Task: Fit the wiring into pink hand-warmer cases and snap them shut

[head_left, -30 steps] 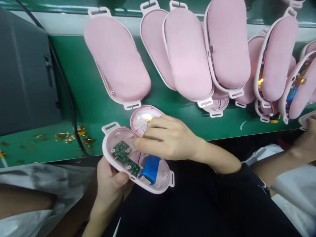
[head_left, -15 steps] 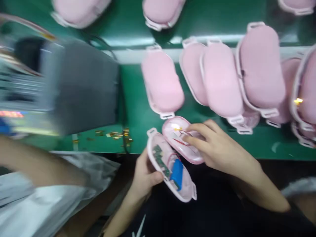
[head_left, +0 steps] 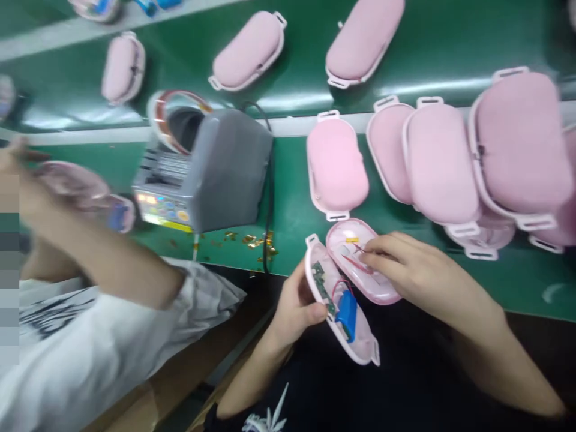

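My left hand (head_left: 294, 312) grips an open pink shell half (head_left: 357, 345) that carries a green circuit board (head_left: 323, 287) and a blue battery (head_left: 346, 314). Red wires run from it to a second pink shell half (head_left: 348, 264) lying beside it at the edge of the green belt (head_left: 288, 216). My right hand (head_left: 416, 273) rests on that second half, fingertips inside it on the wires.
Several closed pink devices (head_left: 337, 165) lie on the belt behind my hands. A grey machine (head_left: 216, 174) with a lit panel stands to the left, with gold scraps (head_left: 252, 241) in front. A co-worker's arm in a white sleeve (head_left: 90, 336) is at the left.
My view has swung left and up, bringing the grey machine and the co-worker into sight. My right hand has slid from the board half onto the second shell half.
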Available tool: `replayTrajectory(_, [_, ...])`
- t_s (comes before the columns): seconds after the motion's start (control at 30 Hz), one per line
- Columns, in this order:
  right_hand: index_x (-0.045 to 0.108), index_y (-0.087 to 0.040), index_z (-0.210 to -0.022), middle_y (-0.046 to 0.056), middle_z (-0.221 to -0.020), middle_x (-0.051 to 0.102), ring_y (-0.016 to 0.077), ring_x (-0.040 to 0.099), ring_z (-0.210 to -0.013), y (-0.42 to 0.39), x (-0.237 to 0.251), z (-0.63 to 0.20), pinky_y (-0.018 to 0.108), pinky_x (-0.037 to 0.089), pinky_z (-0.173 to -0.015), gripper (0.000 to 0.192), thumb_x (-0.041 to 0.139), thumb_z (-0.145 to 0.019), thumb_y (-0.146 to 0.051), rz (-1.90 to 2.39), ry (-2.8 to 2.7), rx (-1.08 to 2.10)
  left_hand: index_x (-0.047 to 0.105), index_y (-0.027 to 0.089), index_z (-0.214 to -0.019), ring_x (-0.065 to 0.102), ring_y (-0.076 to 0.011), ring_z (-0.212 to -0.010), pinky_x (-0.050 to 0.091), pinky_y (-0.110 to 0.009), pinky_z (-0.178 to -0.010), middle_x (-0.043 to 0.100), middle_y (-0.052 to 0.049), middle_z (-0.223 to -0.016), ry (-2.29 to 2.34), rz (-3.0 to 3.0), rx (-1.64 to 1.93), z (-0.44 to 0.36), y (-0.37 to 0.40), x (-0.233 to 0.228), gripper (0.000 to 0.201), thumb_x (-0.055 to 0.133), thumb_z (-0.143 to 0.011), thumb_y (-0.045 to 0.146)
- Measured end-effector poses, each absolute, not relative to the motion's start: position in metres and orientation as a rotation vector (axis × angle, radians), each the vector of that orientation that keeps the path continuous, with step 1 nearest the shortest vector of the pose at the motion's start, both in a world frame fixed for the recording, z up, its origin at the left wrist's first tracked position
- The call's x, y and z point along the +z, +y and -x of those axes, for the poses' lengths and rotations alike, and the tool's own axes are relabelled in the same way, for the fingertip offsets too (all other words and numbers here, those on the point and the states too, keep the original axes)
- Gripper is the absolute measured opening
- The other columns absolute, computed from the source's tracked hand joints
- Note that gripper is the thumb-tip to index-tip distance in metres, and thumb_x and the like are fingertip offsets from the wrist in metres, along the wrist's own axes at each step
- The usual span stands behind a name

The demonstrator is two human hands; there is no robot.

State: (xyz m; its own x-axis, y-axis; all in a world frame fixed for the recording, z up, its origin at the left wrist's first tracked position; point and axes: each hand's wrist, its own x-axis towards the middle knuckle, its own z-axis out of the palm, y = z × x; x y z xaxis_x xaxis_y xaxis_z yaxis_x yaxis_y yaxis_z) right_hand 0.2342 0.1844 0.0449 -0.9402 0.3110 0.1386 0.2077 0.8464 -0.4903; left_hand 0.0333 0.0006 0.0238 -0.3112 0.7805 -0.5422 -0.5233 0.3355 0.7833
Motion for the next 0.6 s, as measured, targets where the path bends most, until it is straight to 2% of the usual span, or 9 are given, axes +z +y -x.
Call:
replayTrajectory(0.07, [0.077, -0.019, -0.119, 0.009, -0.118, 0.076, 0.0247, 0.067, -0.1, 0.185, 0.048, -0.226, 0.037, 0.061, -0.083, 0.026, 0.064, -0.102, -0.004, 0.406, -2.781, 0.733, 0.076, 0.017, -0.123, 0.08, -0.0346, -0.1, 0.065, -0.042, -0.09, 0.084, -0.014, -0.114, 1.409, -0.286, 1.306, -0.032, -0.004, 0.021, 0.092, 0.106, -0.053, 0.069])
replayTrajectory(0.13, [0.077, -0.022, -0.117, 0.009, -0.121, 0.074, 0.0237, 0.062, -0.104, 0.183, 0.045, -0.218, 0.036, 0.06, -0.088, 0.02, 0.061, -0.109, -0.013, 0.441, -2.769, 0.735, 0.075, 0.017, -0.129, 0.08, -0.0325, -0.096, 0.066, -0.038, -0.085, 0.084, -0.012, -0.11, 1.456, -0.288, 1.288, -0.032, -0.007, 0.019, 0.096, 0.105, -0.054, 0.07])
replayTrajectory(0.23, [0.075, -0.021, -0.123, 0.011, -0.134, 0.071, 0.0237, 0.06, -0.119, 0.174, 0.034, -0.207, 0.037, 0.059, -0.101, 0.022, 0.054, -0.114, -0.018, 0.434, -2.664, 0.819, 0.076, 0.019, -0.132, 0.081, -0.0315, -0.095, 0.067, -0.035, -0.081, 0.084, -0.011, -0.111, 1.473, -0.287, 1.303, -0.033, -0.005, 0.019, 0.095, 0.105, -0.056, 0.068])
replayTrajectory(0.33, [0.07, -0.013, -0.13, 0.011, -0.121, 0.076, 0.0213, 0.065, -0.113, 0.16, 0.022, -0.2, 0.035, 0.061, -0.101, 0.027, 0.051, -0.113, -0.011, 0.361, -2.532, 0.94, 0.077, 0.019, -0.128, 0.081, -0.0332, -0.097, 0.069, -0.038, -0.081, 0.083, -0.012, -0.112, 1.451, -0.314, 1.346, -0.034, -0.002, 0.02, 0.09, 0.104, -0.058, 0.067])
replayTrajectory(0.4, [0.07, -0.013, -0.132, 0.009, -0.114, 0.078, 0.0215, 0.068, -0.106, 0.153, 0.017, -0.196, 0.036, 0.062, -0.098, 0.029, 0.052, -0.111, -0.008, 0.374, -2.499, 0.934, 0.078, 0.019, -0.128, 0.081, -0.0346, -0.099, 0.07, -0.04, -0.084, 0.083, -0.013, -0.112, 1.44, -0.331, 1.363, -0.035, 0.0, 0.02, 0.088, 0.104, -0.059, 0.067])
replayTrajectory(0.47, [0.073, -0.015, -0.129, 0.009, -0.115, 0.078, 0.0217, 0.07, -0.107, 0.149, 0.015, -0.194, 0.037, 0.063, -0.098, 0.027, 0.053, -0.111, -0.01, 0.411, -2.437, 0.944, 0.078, 0.018, -0.127, 0.081, -0.0353, -0.101, 0.07, -0.042, -0.088, 0.083, -0.014, -0.112, 1.434, -0.342, 1.366, -0.036, 0.0, 0.02, 0.085, 0.103, -0.062, 0.066])
replayTrajectory(0.6, [0.075, -0.013, -0.127, 0.011, -0.122, 0.075, 0.0184, 0.07, -0.119, 0.15, 0.02, -0.195, 0.033, 0.064, -0.106, 0.03, 0.052, -0.11, -0.006, 0.426, -2.289, 1.168, 0.08, 0.017, -0.123, 0.08, -0.0368, -0.106, 0.07, -0.045, -0.092, 0.082, -0.015, -0.115, 1.445, -0.345, 1.359, -0.037, 0.001, 0.023, 0.082, 0.102, -0.063, 0.068])
